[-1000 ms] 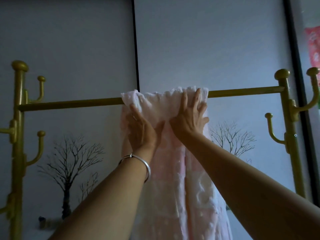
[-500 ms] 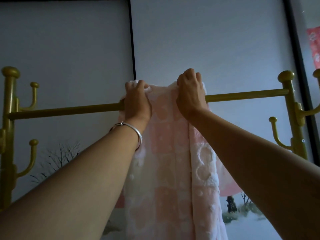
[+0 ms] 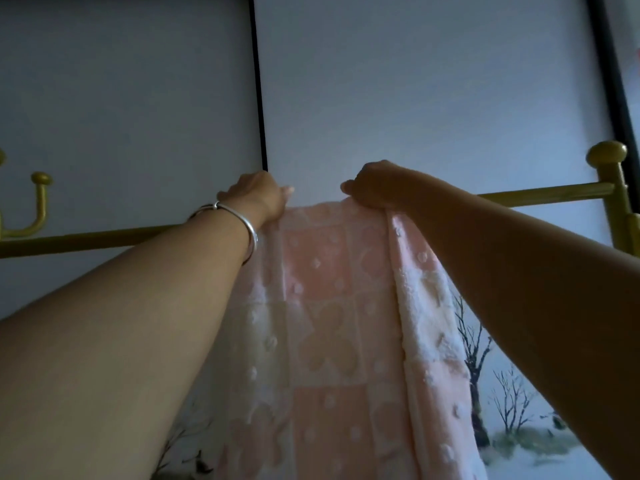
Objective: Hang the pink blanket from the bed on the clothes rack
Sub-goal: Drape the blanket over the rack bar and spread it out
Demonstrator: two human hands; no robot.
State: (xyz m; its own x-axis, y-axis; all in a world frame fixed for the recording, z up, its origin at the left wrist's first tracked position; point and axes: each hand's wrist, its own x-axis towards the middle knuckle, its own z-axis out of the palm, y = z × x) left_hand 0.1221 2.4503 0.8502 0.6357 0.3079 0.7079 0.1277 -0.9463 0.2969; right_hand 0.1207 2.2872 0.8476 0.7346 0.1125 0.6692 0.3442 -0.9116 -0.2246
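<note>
The pink blanket [image 3: 329, 323], patterned with pale checks and dots, hangs down over the gold horizontal bar of the clothes rack [image 3: 536, 197]. My left hand [image 3: 258, 199], with a silver bangle on the wrist, grips the blanket's top edge at the bar on the left. On the right, my right hand [image 3: 377, 187] holds the top fold. Both hands reach over the bar, so their fingertips are partly hidden. The bar behind the blanket is covered.
A gold post with a round knob [image 3: 607, 157] stands at the rack's right end. A gold hook [image 3: 40, 202] rises at the left. Behind is a pale wall panel with a black vertical strip [image 3: 258, 81] and painted bare trees [image 3: 474, 358].
The view has come closer and tilted up. My hands have spread apart along the bar, pulling the blanket's top edge wider and flatter over it.
</note>
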